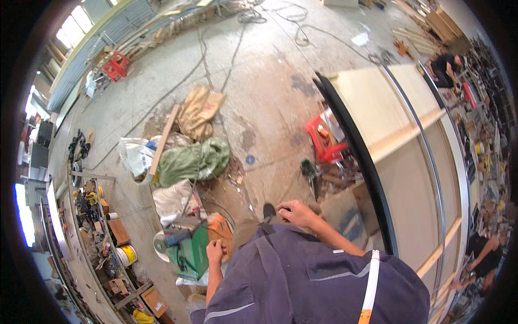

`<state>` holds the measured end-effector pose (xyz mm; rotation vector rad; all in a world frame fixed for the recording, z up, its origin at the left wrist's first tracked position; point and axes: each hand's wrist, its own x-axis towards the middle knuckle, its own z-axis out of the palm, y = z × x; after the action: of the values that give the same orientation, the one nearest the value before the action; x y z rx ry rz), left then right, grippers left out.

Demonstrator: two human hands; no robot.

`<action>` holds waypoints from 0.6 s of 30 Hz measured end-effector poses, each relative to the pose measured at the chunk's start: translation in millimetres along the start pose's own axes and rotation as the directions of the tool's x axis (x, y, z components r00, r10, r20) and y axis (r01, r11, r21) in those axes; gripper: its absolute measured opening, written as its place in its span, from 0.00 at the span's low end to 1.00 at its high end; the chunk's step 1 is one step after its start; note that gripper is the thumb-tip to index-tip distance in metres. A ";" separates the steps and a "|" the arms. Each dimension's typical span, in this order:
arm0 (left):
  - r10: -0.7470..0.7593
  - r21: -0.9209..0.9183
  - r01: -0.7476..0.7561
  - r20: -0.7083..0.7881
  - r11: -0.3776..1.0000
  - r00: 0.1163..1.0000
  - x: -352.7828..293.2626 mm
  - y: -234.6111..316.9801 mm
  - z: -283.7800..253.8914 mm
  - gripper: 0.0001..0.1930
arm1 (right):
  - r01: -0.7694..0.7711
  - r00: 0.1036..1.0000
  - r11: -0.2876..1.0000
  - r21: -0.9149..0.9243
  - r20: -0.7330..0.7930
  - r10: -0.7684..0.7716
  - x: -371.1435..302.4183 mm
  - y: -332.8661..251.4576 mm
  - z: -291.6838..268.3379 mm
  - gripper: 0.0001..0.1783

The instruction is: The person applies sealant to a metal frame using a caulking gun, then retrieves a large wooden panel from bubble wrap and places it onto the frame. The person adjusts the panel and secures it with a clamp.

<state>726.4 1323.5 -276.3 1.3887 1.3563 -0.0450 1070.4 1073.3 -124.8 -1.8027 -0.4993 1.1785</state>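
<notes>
My left hand hangs low with its fingers curled; nothing shows in it. Beside it stands a green box, on which an angle grinder with a pale disc rests. In front of my body my right hand is bent inward, fingers closed; what they hold, if anything, is too small to make out. To its right leans or stands a large panel frame with pale boards, metal tubes and a black edge. A cigarette shows close up at the lower right.
Green sacks, a tan sack and a wooden plank lie ahead on the concrete floor. A red stool is near the panel. Cables cross the floor. A cluttered bench runs along the left. Two other people are at the right.
</notes>
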 end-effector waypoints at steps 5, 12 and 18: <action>0.070 -0.032 -0.070 -0.009 0.997 0.998 75.1 121.0 0.2 0.16 | 0.154 0.984 0.987 -0.053 -0.079 -0.158 90.8 -59.2 -43.6 0.16; 0.055 0.060 -0.059 0.060 0.996 0.997 205.9 234.6 23.1 0.16 | 0.031 0.986 0.999 0.015 -0.166 -0.028 221.6 -99.2 -115.2 0.17; 0.413 0.148 -0.422 0.093 0.894 0.906 341.2 493.8 37.8 0.15 | -0.025 0.966 0.991 -0.129 -0.257 -0.009 328.6 -159.6 -203.0 0.19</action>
<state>1211.1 1671.6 -201.6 1.7824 0.9961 0.0894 1422.1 1299.1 -129.2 -2.0376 -0.4258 0.9158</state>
